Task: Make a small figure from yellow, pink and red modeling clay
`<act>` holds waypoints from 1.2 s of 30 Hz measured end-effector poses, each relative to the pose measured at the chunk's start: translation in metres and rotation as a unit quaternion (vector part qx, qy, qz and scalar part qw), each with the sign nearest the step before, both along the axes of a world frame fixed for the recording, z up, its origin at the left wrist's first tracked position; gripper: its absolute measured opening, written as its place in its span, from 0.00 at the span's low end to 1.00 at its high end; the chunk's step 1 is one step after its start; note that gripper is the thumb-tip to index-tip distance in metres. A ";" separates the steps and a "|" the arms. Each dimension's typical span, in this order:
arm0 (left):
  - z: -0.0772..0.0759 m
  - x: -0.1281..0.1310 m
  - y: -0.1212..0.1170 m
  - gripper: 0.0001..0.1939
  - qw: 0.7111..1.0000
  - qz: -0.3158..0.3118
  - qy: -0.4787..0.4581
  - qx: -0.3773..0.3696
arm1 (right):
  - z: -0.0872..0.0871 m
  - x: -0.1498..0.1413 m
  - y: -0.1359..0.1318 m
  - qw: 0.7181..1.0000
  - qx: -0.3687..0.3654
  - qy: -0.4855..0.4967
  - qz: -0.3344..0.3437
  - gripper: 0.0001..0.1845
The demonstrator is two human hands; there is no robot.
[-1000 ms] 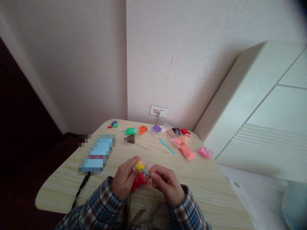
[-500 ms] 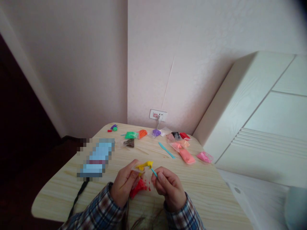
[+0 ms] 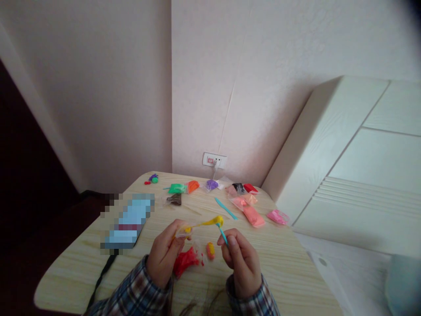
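My left hand (image 3: 167,248) is closed round a small clear bag (image 3: 183,231) with yellow clay in it. In my right hand (image 3: 241,259) is a thin blue modelling tool (image 3: 222,235), pinched between thumb and fingers. Yellow clay (image 3: 215,220) clings to the tool's tip and stretches in a thinning strand back to the bag. Below, on the table, lies a bag of red clay (image 3: 186,262) with small red bits beside it. A little yellow and orange clay figure (image 3: 210,250) rests between my hands.
Bags of green (image 3: 176,188), orange (image 3: 192,186), brown (image 3: 175,199), purple (image 3: 212,184), salmon (image 3: 254,217) and pink clay (image 3: 278,216) lie across the table (image 3: 289,263). A blue clay knife (image 3: 225,208) is nearer the middle. A blurred phone (image 3: 130,221) with a black strap lies left.
My right hand has drawn the tool away from the bag, pulling the yellow clay into a longer strand. The small clay figure has come into sight between my hands.
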State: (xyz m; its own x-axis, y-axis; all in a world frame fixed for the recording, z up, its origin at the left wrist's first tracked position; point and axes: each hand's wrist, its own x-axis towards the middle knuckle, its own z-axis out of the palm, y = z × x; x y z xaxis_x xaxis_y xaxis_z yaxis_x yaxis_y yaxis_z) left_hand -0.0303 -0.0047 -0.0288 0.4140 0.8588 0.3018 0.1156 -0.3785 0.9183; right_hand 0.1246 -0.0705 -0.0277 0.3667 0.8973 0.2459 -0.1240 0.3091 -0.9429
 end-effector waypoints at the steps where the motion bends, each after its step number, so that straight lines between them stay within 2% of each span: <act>1: 0.000 0.000 0.000 0.17 1.000 0.002 0.003 0.002 | -0.003 0.004 0.001 1.000 0.013 0.019 -0.010 0.21; 5: -0.003 -0.001 0.002 0.15 0.999 0.036 0.001 -0.002 | -0.010 0.019 0.004 0.995 0.060 0.046 -0.070 0.18; 8: -0.008 -0.001 0.004 0.14 0.997 0.080 -0.005 -0.020 | -0.007 0.021 0.006 0.987 0.067 0.050 -0.138 0.18; 12: -0.009 0.001 0.005 0.15 0.996 0.079 -0.005 -0.034 | 0.000 0.021 0.006 0.963 0.087 0.091 -0.238 0.15; 14: -0.007 0.002 0.004 0.15 0.996 0.078 -0.009 -0.037 | -0.002 0.025 0.006 0.960 0.073 0.090 -0.256 0.15; 18: -0.001 0.002 0.004 0.13 0.996 0.082 -0.013 -0.034 | -0.012 0.032 0.008 0.970 0.017 0.000 -0.243 0.17; 22: 0.001 0.000 0.006 0.12 0.996 0.078 0.013 -0.030 | -0.014 0.032 0.008 0.967 0.010 -0.067 -0.246 0.18; 29: -0.001 -0.001 0.011 0.13 0.994 0.105 0.005 -0.036 | -0.010 0.031 0.006 0.970 0.001 -0.061 -0.236 0.19; 36: -0.002 -0.001 0.010 0.13 0.994 0.101 0.002 -0.034 | -0.007 0.030 0.006 0.965 0.007 -0.120 -0.233 0.18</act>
